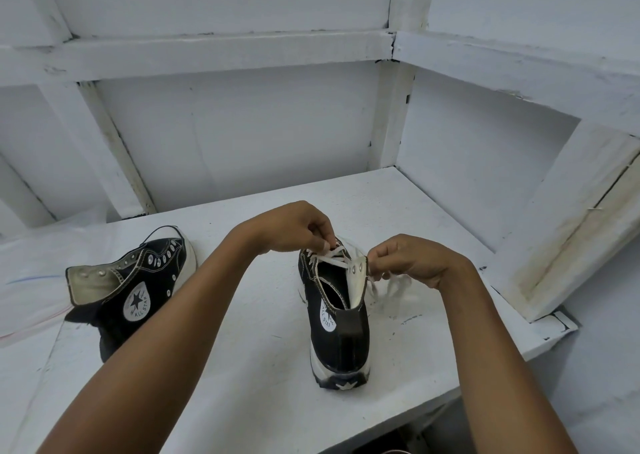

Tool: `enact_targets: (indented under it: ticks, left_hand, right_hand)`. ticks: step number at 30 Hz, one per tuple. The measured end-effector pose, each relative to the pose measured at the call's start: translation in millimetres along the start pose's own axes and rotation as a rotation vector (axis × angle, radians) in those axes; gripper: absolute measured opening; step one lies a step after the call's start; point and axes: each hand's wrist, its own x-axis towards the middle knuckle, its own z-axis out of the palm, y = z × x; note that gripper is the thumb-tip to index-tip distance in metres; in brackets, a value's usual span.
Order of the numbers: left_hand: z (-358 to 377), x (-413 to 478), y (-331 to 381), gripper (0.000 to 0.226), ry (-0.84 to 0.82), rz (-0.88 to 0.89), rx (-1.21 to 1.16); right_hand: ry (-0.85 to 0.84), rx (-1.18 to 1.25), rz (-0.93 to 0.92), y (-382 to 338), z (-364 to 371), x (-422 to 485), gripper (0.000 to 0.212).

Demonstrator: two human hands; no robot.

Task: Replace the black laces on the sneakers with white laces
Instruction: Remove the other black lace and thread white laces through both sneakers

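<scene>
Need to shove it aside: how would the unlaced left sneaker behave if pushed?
The unlaced sneaker lies tipped over, so it should slide, not topple. Its open collar sags, so it probably flops when lifted. The thick sole suggests heft.

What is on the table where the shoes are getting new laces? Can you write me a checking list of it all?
Surface: white painted table, scuffed, with faint coloured pen lines at its left.
Job's things: black canvas high-top sneaker stands upright, heel toward the camera, with a white flat lace crossed through its eyelets. The second black high-top sneaker tilts on its side at left, its eyelets bare.
Clutter: nothing seen.
Hands: left hand pinches the white flat lace over the eyelets. The right hand pinches it beside the sneaker's right flap.
Cables: nothing seen.
Surroundings: white wooden wall frame behind and at right.
</scene>
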Motion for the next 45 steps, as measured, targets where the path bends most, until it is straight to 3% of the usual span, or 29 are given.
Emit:
enact_targets:
  ticks: [2,5,9,13,18,23,27,30,35,40,45]
  left_hand:
    - [-2,-2,-1,0.010,0.050,-0.003,-0.009]
    - [-4,-5,-3,0.008,0.095,-0.016,-0.035]
    - [-4,-7,-4,0.010,0.092,-0.042,0.009]
    - [-8,-14,-5,0.031,0.026,-0.092,0.074]
    - [-5,-23,-4,0.041,-0.110,-0.145,0.131]
    - [-4,-28,1,0.033,-0.122,-0.166,0.022]
    - [-3,-30,0,0.032,-0.118,-0.192,-0.050]
    - [-1,-33,-2,0.030,-0.113,-0.207,-0.107]
    - [1,-35,-9,0.020,-0.068,-0.249,-0.185]
    - [4,-37,-12,0.024,-0.035,-0.275,-0.260]
    - [7,-41,-14,0.029,-0.007,-0.258,-0.312]
  right_hand:
    - [-0.021,-0.007,0.033,-3,-1,-2,0.021]
    - [0.011,-0.004,0.078,-4,-4,4,0.011]
    - [0.332,0.015,0.177,1,-2,31,0.013]
    - [0.554,-0.273,0.192,15,6,67,0.017]
    - [0.594,-0.476,0.236,24,18,84,0.014]
    - [0.566,-0.394,0.204,29,21,95,0.017]
    - [0.617,0.024,0.024,11,19,77,0.006]
    - [0.519,0.234,-0.095,-11,13,52,0.009]
    - [0.231,0.020,-0.166,-49,4,15,0.011]
    - [0.072,-0.218,-0.039,-71,12,6,0.003]
    - [0.103,-0.243,0.066,-73,24,12,0.007]
